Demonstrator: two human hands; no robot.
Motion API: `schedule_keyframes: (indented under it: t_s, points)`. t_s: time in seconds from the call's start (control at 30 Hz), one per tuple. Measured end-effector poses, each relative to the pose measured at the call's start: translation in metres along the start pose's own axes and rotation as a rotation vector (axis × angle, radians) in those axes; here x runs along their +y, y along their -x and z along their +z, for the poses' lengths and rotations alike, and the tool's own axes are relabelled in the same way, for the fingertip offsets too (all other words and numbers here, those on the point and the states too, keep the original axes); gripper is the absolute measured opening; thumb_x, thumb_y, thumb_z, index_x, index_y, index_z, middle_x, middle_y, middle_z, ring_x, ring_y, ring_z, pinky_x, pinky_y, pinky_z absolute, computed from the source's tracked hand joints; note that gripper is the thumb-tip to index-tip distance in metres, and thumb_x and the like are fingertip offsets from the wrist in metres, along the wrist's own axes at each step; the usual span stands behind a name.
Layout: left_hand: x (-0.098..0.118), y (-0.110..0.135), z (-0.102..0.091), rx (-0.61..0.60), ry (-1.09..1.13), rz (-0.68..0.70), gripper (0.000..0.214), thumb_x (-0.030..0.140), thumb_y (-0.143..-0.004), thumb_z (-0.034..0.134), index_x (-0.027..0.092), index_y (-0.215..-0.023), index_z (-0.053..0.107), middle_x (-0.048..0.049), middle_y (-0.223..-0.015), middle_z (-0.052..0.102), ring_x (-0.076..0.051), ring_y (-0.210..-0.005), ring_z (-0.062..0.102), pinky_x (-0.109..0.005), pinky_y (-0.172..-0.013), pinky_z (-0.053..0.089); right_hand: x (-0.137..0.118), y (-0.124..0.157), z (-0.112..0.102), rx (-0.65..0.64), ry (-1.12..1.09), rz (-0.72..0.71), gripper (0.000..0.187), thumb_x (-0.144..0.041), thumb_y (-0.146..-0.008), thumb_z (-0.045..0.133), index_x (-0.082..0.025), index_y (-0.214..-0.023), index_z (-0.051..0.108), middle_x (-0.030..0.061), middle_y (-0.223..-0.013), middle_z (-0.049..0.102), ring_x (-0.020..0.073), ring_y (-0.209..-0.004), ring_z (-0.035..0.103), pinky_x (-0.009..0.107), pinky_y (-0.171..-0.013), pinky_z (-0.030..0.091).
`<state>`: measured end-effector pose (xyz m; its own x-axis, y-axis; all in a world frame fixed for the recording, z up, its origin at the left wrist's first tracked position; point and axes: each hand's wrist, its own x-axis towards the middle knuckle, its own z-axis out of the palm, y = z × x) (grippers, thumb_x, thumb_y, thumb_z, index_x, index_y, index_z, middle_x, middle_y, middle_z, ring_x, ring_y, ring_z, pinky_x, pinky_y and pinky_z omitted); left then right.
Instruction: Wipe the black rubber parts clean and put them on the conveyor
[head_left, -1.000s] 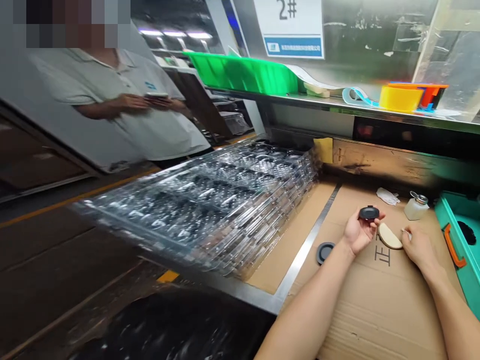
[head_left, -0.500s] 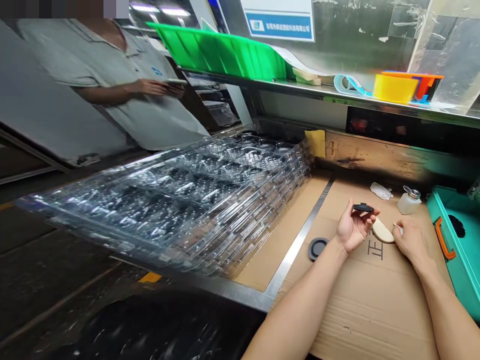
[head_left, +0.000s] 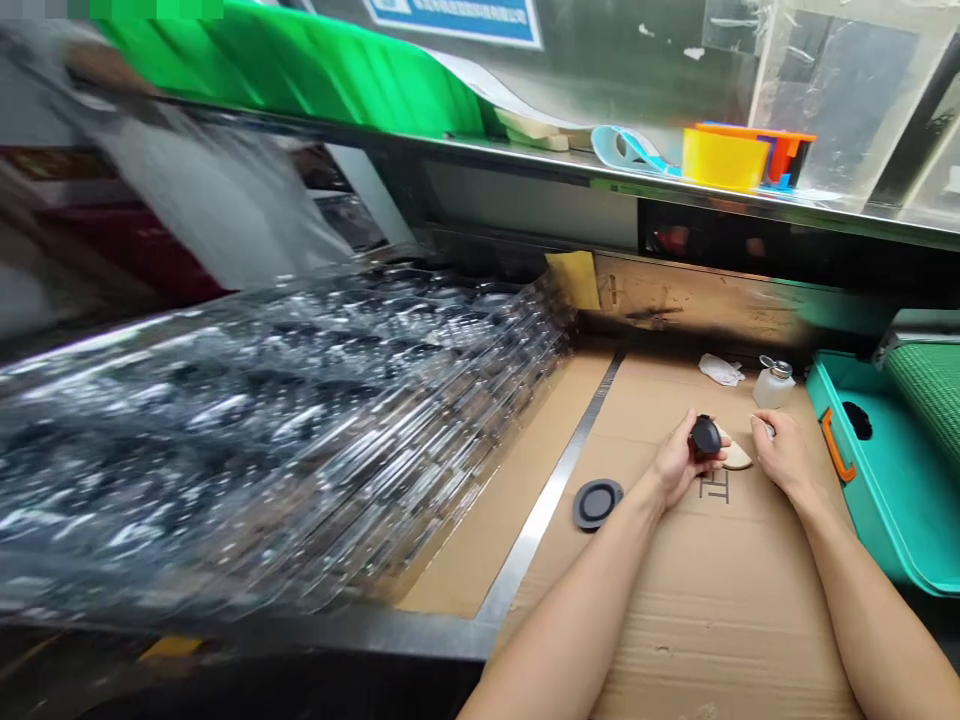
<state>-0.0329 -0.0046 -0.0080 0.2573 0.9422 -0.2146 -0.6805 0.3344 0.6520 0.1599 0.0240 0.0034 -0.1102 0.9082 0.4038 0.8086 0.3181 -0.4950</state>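
My left hand [head_left: 679, 462] grips a small round black part [head_left: 704, 437], tilted on edge above the cardboard sheet [head_left: 712, 590]. My right hand [head_left: 782, 452] rests on the cardboard just to the right, fingers curled around a small white item that I cannot make out. Between the two hands lies a beige half-moon pad [head_left: 735, 456]. A second black round disc [head_left: 597, 503] lies flat on the cardboard to the left of my left wrist.
A tall stack of clear plastic blister trays [head_left: 285, 400] fills the left side. A small clear bottle [head_left: 772, 382] and a crumpled white wipe [head_left: 720, 369] sit behind my hands. A teal bin [head_left: 877, 500] stands at the right. The steel shelf [head_left: 675, 190] above carries a green tray and a yellow cup [head_left: 724, 158].
The view swung right and down, so the standing person left the frame. My left hand turned the black part from flat to on edge and drew closer to the right hand.
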Motion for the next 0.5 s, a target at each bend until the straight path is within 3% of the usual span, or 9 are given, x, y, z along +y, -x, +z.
schedule_keyframes:
  t_s: [0.1,0.23,0.37,0.5]
  points:
    - [-0.014,-0.007,0.001,0.027,-0.101,0.032,0.045,0.054,-0.097,0.05,0.013,-0.112,0.059,-0.0121,-0.077,0.073,-0.018,-0.059,0.068,-0.027,-0.057,0.053,-0.001,-0.01,-0.018,0.132,-0.035,0.026,0.037,-0.04,-0.098,0.041,-0.016,-0.108,0.069,0.0103,-0.105,0.07,0.0215,-0.095,0.062,0.03,-0.085,0.046]
    - [-0.023,-0.01,0.009,-0.065,-0.147,0.001,0.045,0.054,-0.096,0.051,0.013,-0.112,0.059,-0.0121,-0.078,0.073,-0.017,-0.062,0.068,-0.025,-0.058,0.053,0.008,-0.046,-0.049,0.23,0.153,0.089,0.036,-0.035,-0.097,0.044,-0.018,-0.113,0.072,0.0105,-0.109,0.069,0.0223,-0.103,0.061,0.031,-0.092,0.045]
    - [-0.023,-0.01,0.012,-0.103,-0.143,0.001,0.045,0.054,-0.097,0.049,0.013,-0.113,0.058,-0.0126,-0.079,0.073,-0.017,-0.064,0.068,-0.025,-0.058,0.053,0.01,-0.093,-0.067,0.122,0.344,0.221,0.032,-0.031,-0.094,0.05,-0.023,-0.111,0.076,0.0104,-0.112,0.07,0.0223,-0.1,0.063,0.031,-0.086,0.045]
    - [-0.024,-0.011,0.011,-0.088,-0.114,-0.014,0.045,0.056,-0.095,0.051,0.014,-0.112,0.057,-0.0117,-0.078,0.073,-0.017,-0.061,0.067,-0.025,-0.057,0.052,0.001,-0.124,-0.067,-0.123,0.445,0.244,0.027,-0.023,-0.087,0.057,-0.024,-0.102,0.079,0.0093,-0.099,0.074,0.0219,-0.091,0.065,0.029,-0.077,0.045]
